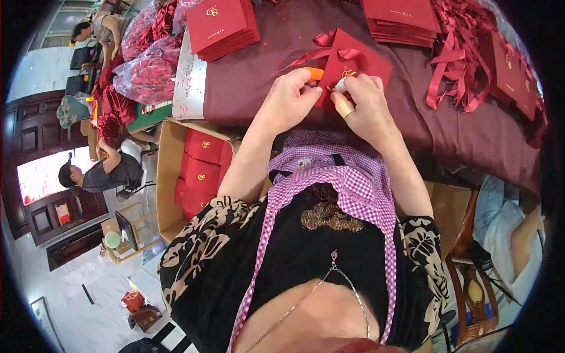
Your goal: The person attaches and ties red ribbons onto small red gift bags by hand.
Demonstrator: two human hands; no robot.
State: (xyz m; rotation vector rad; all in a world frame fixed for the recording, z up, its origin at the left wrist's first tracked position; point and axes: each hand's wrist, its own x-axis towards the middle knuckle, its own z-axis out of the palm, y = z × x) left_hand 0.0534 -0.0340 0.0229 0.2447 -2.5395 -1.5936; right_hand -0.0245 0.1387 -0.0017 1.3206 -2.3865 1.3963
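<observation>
A red gift bag (376, 66) with a gold monogram and a satin ribbon (351, 54) lies tilted on the cloth-covered table before me. My left hand (289, 101), an orange finger cover on one fingertip, pinches the bag's near left edge. Over the bag's near side is my right hand (366, 105), with a white cover on a fingertip and a gold-coloured band on another finger. Its thumb and fingertips are closed just beside the left thumb; what they pinch is too small to make out. The ribbon's loops spread across the bag's upper part.
Stacked red bags (223, 29) stand at the back left, another stack (400, 23) at the back right. Loose ribbons (456, 70) hang among bags on the right. A cardboard box (169, 194) of red bags is left of me. Two people sit farther left; someone's legs show at right.
</observation>
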